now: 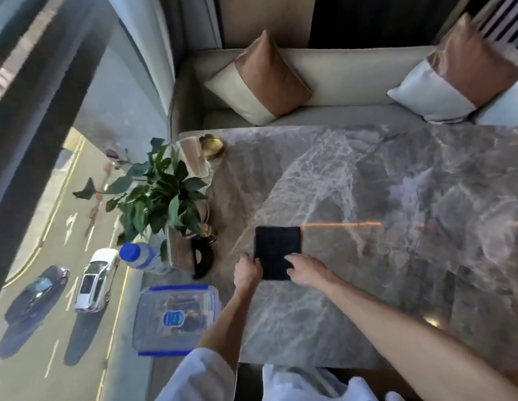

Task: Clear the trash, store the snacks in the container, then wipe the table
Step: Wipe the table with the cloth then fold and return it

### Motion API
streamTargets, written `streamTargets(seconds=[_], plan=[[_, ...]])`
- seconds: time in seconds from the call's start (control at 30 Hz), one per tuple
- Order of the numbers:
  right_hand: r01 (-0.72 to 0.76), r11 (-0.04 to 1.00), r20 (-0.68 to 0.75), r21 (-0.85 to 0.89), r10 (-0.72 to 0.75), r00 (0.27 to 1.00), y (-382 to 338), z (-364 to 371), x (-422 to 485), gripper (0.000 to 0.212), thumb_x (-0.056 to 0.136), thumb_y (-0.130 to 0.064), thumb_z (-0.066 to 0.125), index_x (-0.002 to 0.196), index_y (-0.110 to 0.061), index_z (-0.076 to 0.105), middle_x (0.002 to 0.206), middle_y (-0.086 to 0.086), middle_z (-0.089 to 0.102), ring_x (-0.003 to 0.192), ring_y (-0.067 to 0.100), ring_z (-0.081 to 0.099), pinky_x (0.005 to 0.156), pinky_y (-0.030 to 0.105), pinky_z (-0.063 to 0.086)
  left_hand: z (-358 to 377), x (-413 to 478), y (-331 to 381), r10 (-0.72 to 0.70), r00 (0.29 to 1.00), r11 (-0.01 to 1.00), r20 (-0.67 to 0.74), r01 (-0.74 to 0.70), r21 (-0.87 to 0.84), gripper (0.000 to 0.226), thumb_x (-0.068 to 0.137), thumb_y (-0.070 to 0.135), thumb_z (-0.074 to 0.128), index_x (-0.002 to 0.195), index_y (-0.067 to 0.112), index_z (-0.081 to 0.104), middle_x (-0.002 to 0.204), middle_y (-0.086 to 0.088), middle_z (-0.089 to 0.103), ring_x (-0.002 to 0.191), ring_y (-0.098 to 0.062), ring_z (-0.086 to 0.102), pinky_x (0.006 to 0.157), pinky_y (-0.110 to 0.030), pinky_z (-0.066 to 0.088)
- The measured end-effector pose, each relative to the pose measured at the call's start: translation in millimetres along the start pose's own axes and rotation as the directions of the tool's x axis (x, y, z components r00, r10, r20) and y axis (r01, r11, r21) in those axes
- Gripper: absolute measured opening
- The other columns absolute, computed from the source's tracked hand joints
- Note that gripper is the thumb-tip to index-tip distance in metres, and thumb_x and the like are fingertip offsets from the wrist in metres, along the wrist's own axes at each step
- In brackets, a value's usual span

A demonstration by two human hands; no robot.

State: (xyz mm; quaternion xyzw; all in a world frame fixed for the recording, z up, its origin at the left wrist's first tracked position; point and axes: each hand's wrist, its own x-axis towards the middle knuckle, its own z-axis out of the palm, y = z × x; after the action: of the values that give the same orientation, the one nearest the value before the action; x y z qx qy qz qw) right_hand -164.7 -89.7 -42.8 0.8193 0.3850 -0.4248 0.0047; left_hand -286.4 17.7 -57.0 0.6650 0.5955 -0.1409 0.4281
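Note:
A dark folded cloth (276,247) lies flat on the grey marble table (396,198), near its left front part. My left hand (246,272) grips the cloth's near-left corner. My right hand (305,269) rests on the cloth's near-right part with fingers spread over it. A clear plastic container (175,319) with a blue-clipped lid, closed with snack packets visible inside, stands at the table's front left corner.
A potted plant (162,198), a water bottle (142,257) with a blue cap, a black object (202,260) and a gold dish (212,146) line the table's left edge by the window. A sofa with two cushions (260,82) runs behind the table.

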Motion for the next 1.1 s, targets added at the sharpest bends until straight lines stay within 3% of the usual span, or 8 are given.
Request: streamTargets(seconds=[0.23, 0.4, 0.6, 0.67, 0.8, 0.9, 1.0, 1.1], plan=[[0.029, 0.996, 0.15, -0.087, -0.016, 0.989, -7.5, 13.6, 26.4, 0.065, 0.098, -0.026, 0.046, 0.155, -0.014, 0.017, 0.164, 0.01, 0.009, 0.151, 0.026, 0.013, 0.123, 0.036, 0.018, 12.7, 34.7, -5.0, -0.014, 1.0, 0.992, 0.02, 0.016, -0.124, 0.043, 0.092, 0.034, 0.059, 0.114, -0.003, 0.056, 0.115, -0.023, 0.065, 0.109, -0.04, 0.061, 0.095, -0.043, 0.048], [0.058, 0.996, 0.134, -0.074, -0.048, 0.99, 0.8, 14.5, 23.9, 0.064, 0.098, -0.023, 0.045, 0.155, -0.015, 0.016, 0.164, 0.01, 0.009, 0.151, 0.025, 0.012, 0.123, 0.034, 0.016, 10.7, 40.2, 5.9, -0.024, 0.995, 0.994, 0.095, 0.034, -0.102, 0.051, 0.09, 0.042, 0.061, 0.107, -0.006, 0.063, 0.106, -0.021, 0.07, 0.102, -0.036, 0.066, 0.084, -0.039, 0.051], [0.021, 0.981, 0.08, 0.195, -0.037, 0.996, 21.8, -12.0, 4.3, 0.06, 0.1, -0.03, 0.043, 0.154, -0.018, 0.021, 0.163, 0.003, 0.019, 0.15, 0.016, 0.019, 0.12, 0.028, 0.017, 15.4, 41.2, 20.1, -0.023, 0.996, 0.991, 0.09, 0.035, -0.13, 0.025, 0.09, 0.016, 0.057, 0.099, -0.006, 0.066, 0.103, -0.027, 0.07, 0.095, -0.036, 0.068, 0.083, -0.039, 0.053], [-0.012, 0.925, 0.048, 0.38, -0.007, 0.999, 32.4, -26.6, -5.6, 0.058, 0.1, -0.035, 0.044, 0.153, -0.02, 0.027, 0.16, 0.0, 0.029, 0.147, 0.017, 0.029, 0.117, 0.027, 0.024, 22.1, 34.3, 32.7, -0.019, 0.991, 0.94, 0.132, 0.063, -0.336, 0.014, 0.089, 0.006, 0.054, 0.091, -0.004, 0.064, 0.094, -0.028, 0.068, 0.081, -0.031, 0.067, 0.077, -0.042, 0.056], [-0.009, 0.69, -0.003, 0.724, 0.017, 1.0, 68.9, -54.4, -24.2, 0.051, 0.101, -0.032, 0.045, 0.147, -0.011, 0.039, 0.153, 0.005, 0.041, 0.142, 0.015, 0.038, 0.113, 0.022, 0.026, 40.4, 3.4, 67.6, 0.022, 0.976, 0.805, 0.216, 0.111, -0.583, 0.011, 0.093, 0.002, 0.049, 0.092, 0.002, 0.06, 0.07, -0.008, 0.058, 0.052, -0.015, 0.059, 0.044, -0.021, 0.05], [0.007, 0.592, -0.007, 0.806, -0.003, 1.0, 115.5, -71.0, -33.3, 0.054, 0.102, -0.038, 0.041, 0.148, -0.01, 0.037, 0.156, 0.003, 0.035, 0.144, 0.012, 0.033, 0.114, 0.021, 0.021, 61.9, -29.0, 99.5, 0.096, 0.973, 0.744, 0.21, 0.07, -0.665, 0.011, 0.091, 0.004, 0.05, 0.087, 0.006, 0.059, 0.066, -0.004, 0.057, 0.058, -0.015, 0.058, 0.051, -0.024, 0.049], [-0.058, 0.468, 0.076, 0.882, -0.019, 0.997, 167.3, -86.4, -45.0, 0.064, 0.098, -0.054, 0.038, 0.151, -0.02, 0.03, 0.16, -0.004, 0.027, 0.147, 0.013, 0.026, 0.122, 0.037, 0.02, 99.4, -73.5, 135.2, 0.147, 0.974, 0.695, 0.171, 0.021, -0.718, 0.009, 0.09, 0.002, 0.05, 0.088, 0.007, 0.057, 0.071, -0.007, 0.055, 0.059, -0.015, 0.057, 0.055, -0.025, 0.049], [-0.16, 0.305, 0.181, 0.939, -0.042, 0.983, 218.5, -96.0, -60.9, 0.075, 0.087, -0.071, 0.042, 0.15, -0.032, 0.031, 0.147, -0.01, 0.039, 0.133, 0.014, 0.043, 0.105, 0.038, 0.039, 148.9, -114.3, 175.5, 0.185, 0.971, 0.697, 0.15, -0.022, -0.717, 0.011, 0.09, -0.003, 0.047, 0.095, 0.005, 0.054, 0.078, -0.013, 0.054, 0.062, -0.017, 0.057, 0.048, -0.021, 0.052]])
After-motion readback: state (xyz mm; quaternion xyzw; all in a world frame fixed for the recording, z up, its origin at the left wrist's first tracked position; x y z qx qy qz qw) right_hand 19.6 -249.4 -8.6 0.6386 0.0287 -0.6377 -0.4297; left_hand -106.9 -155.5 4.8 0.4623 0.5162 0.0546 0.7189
